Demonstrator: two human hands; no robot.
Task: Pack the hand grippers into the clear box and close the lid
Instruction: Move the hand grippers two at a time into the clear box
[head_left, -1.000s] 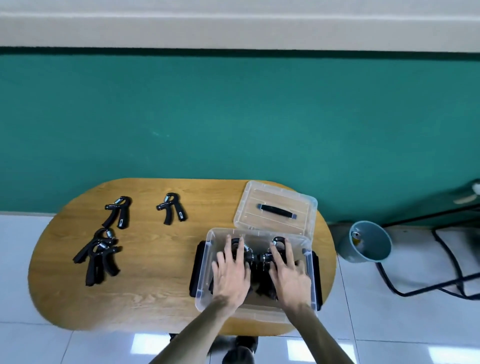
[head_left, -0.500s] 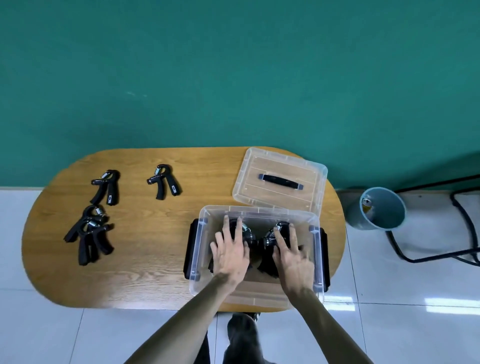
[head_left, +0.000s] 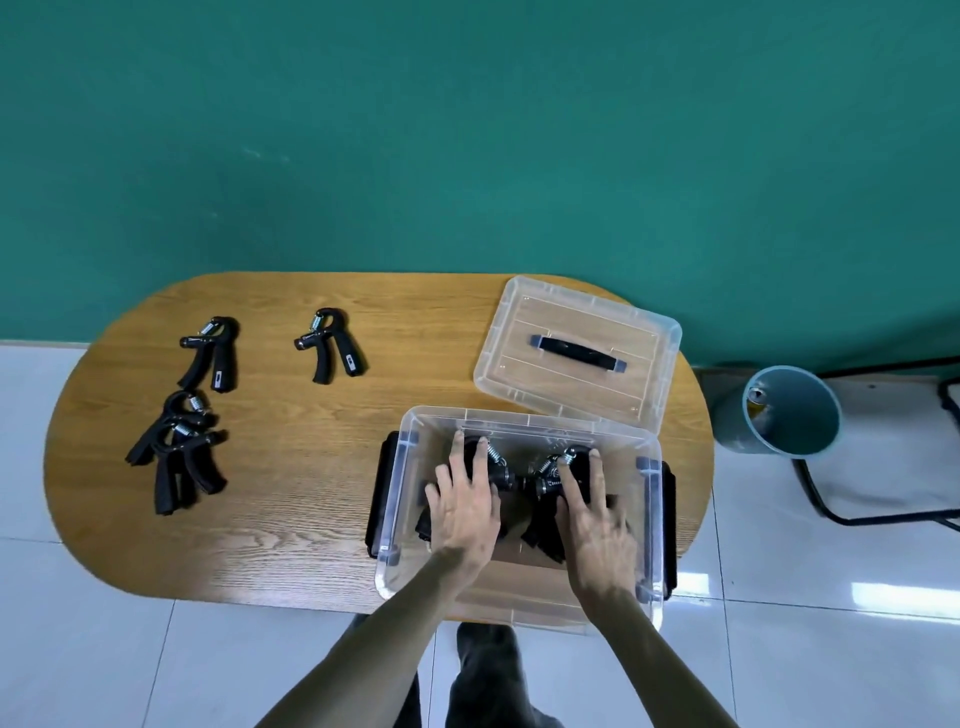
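Note:
The clear box stands open at the table's near right, with black latches on both sides. Inside it lie black hand grippers with metal springs. My left hand rests flat on the left ones, fingers spread. My right hand lies the same way on the right ones. The clear lid with a black handle lies on the table just behind the box. Loose hand grippers remain at the left: one, another, and a small pile.
The oval wooden table stands against a green wall. A grey-blue bin sits on the white tiled floor to the right, beside a black tubular frame. My legs show below the table's near edge.
The view has tilted down, so the table sits lower and nearer in frame. Both hands stay spread on the grippers inside the box, barely shifted.

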